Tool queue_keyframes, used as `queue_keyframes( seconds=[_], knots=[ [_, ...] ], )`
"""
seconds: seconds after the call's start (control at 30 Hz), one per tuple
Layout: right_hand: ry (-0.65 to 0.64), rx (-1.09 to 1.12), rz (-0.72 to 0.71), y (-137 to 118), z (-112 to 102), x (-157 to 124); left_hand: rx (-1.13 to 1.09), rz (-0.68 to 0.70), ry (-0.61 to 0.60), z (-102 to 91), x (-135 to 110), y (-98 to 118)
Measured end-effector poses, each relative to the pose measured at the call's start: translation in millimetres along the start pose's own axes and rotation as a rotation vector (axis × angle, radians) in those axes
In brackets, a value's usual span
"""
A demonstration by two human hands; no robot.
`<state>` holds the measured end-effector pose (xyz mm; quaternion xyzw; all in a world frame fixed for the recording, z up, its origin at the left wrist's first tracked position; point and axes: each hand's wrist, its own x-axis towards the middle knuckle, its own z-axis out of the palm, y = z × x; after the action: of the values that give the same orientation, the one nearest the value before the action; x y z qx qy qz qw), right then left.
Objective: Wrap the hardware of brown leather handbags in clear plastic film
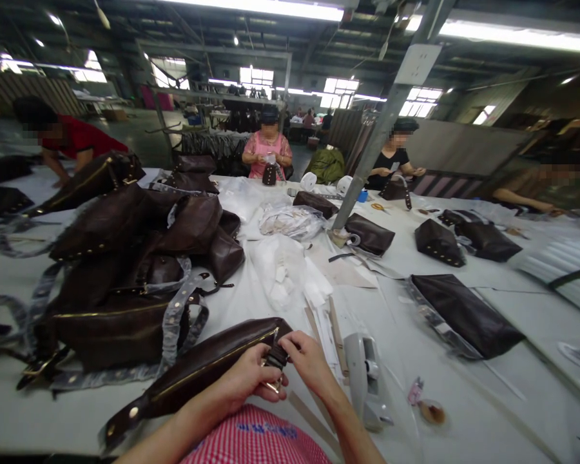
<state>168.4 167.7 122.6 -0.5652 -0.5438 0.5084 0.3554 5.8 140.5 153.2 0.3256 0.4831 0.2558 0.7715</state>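
- Dark brown strap piece (pixel 276 356): held up between both hands, just in front of torso, over near edge of tabletop (pixel 396 444).
- Gold-coloured metal fitting (pixel 273 386): at lower end of strap piece, partly hidden by fingers; exact form not readable.
- Left grip (pixel 252 376): closed round strap piece from below, near metal fitting.
- Right grip (pixel 305 357): pinching upper part of strap piece, close to left grip.
- Long brown bag (pixel 207 353): lying on tabletop behind left forearm, gold zipper along its length, far end just behind both hands.
- Red-checked apron (pixel 258 444): directly below hands, blue lettering across top.
- Grey tape dispenser (pixel 367 383): just right of right forearm; small pink bottle (pixel 415 390) and brown-stained round item (pixel 433 412) near it.
- Pale strips (pixel 325 328): beyond right hand, beside dispenser.
- Heap of brown bags (pixel 188 225): to left, with plastic-wrapped straps (pixel 176 319) draped over front.
- Single brown bag (pixel 466 312): on right part of tabletop, well apart from hands.
- Slanted metal post (pixel 374 142): rising from tabletop, orange-handled scissors (pixel 379 207) just beyond.
- Co-worker in pink apron (pixel 265 151): at far side, both hands near small brown bag (pixel 269 174).
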Motion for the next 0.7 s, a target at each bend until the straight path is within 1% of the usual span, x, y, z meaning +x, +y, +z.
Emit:
queue_keyframes(
  seconds=[0.07,0.13,0.23,0.27,0.3,0.4,0.47,0.57,0.7],
  knots=[
    [-0.035,-0.002,0.011,2,3,-4,-0.023,-0.003,-0.006,-3.8,0,-4],
    [-0.088,0.087,0.058,4,1,-6,-0.023,0.019,-0.022,-7.4,0,-7],
    [-0.122,0.264,0.143,12,-9,-5,0.013,0.031,-0.043,-11.9,-1,-9],
    [-0.119,0.270,0.167,19,-13,-3,0.025,0.026,-0.050,-13.0,-2,-8],
    [-0.105,0.205,0.182,27,-18,-1,0.035,0.019,-0.055,-13.9,-2,-8],
    [-0.044,-0.204,0.203,62,-31,7,0.060,-0.002,-0.052,-16.2,-1,-5],
    [-0.028,-0.386,0.219,85,-38,10,0.074,-0.007,-0.023,-18.8,2,-3],
    [-0.028,-0.425,0.272,109,-45,15,0.092,-0.001,0.039,-25.2,6,2],
    [-0.034,-0.409,0.343,122,-49,28,0.124,-0.002,0.087,-34.7,11,9]
  ],
)
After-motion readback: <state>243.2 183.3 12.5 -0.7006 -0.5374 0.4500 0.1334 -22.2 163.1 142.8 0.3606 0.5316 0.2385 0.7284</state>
